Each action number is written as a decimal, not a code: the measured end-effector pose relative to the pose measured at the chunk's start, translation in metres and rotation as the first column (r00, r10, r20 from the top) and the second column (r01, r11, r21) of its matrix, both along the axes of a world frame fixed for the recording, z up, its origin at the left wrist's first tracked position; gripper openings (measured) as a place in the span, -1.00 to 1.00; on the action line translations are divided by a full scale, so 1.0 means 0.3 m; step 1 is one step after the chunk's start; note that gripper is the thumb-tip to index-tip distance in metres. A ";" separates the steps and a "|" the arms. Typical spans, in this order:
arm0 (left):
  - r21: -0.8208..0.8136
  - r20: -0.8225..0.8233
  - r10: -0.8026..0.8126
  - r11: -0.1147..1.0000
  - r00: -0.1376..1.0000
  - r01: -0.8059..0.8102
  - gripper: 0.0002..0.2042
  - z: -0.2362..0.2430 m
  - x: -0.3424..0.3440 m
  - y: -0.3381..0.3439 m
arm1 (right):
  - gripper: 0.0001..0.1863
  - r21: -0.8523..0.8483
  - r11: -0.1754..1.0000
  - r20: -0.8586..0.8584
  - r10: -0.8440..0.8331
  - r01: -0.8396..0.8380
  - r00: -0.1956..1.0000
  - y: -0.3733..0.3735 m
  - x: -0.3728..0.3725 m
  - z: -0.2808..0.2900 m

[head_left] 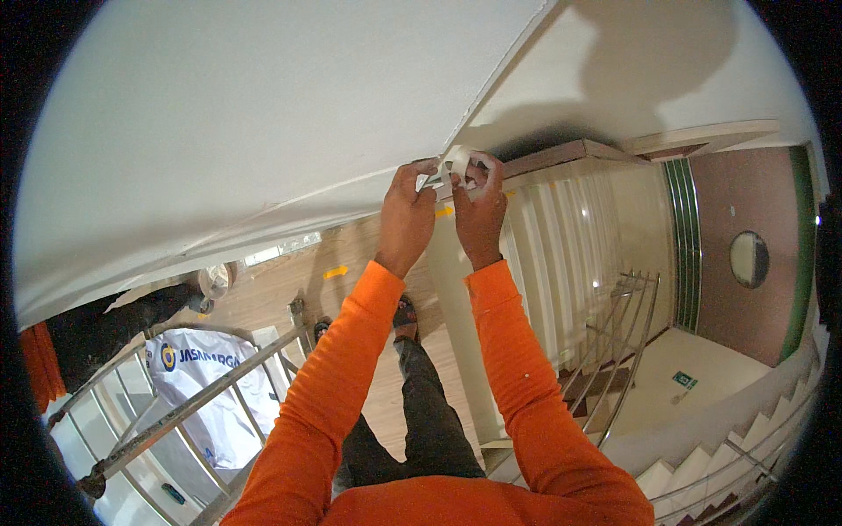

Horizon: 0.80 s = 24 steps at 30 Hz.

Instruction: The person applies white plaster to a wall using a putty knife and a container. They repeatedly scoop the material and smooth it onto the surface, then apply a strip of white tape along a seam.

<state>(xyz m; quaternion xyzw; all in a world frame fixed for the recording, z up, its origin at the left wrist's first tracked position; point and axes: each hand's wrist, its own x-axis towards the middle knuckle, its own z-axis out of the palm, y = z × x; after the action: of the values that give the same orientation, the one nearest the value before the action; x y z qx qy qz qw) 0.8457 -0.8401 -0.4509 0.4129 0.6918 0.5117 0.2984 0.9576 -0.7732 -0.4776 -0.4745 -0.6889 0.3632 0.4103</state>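
Observation:
Both my arms, in orange sleeves, stretch forward to the white wall edge. In my right hand point(480, 210) is a roll of whitish tape point(459, 159), held upright with the fingers round and through it. My left hand point(407, 215) is closed just beside the roll, thumb and fingers pinched together. A small thin pale piece point(423, 181) shows at its fingertips; whether it is the tape's end or a tool, I cannot make out. Right behind the hands, a rough seam point(478, 101) runs up the white wall point(263, 96).
Metal railing point(219, 383) stands at lower left, with a white printed banner point(206, 386) on it. Another person's dark-clothed leg point(123, 320) is at far left. Below right, stairs point(561, 254) and a handrail point(633, 351) drop toward a landing point(702, 368). Yellow arrow markers point(336, 272) lie on the wooden floor.

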 end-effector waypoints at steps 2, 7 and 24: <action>0.019 0.009 0.005 1.000 1.000 -0.005 -0.63 -0.004 -0.007 -0.002 | -0.56 0.017 1.000 -0.003 0.027 -0.027 1.000 0.000 -0.007 0.008; -0.029 -0.087 -0.011 1.000 0.996 0.009 -0.60 0.009 -0.008 -0.023 | -0.62 0.070 0.998 0.029 0.008 -0.010 1.000 -0.003 -0.020 0.045; -0.036 0.063 0.042 0.999 0.997 -0.040 -0.58 0.043 0.020 -0.026 | -0.58 -0.066 0.995 -0.199 -0.092 0.080 0.976 0.156 0.140 0.031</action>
<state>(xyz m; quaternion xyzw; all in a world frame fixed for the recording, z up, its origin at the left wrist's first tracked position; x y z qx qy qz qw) 0.8516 -0.8478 -0.4382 0.3769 0.6991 0.5185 0.3168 0.9994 -0.7264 -0.4684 -0.4762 -0.6116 0.4111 0.4797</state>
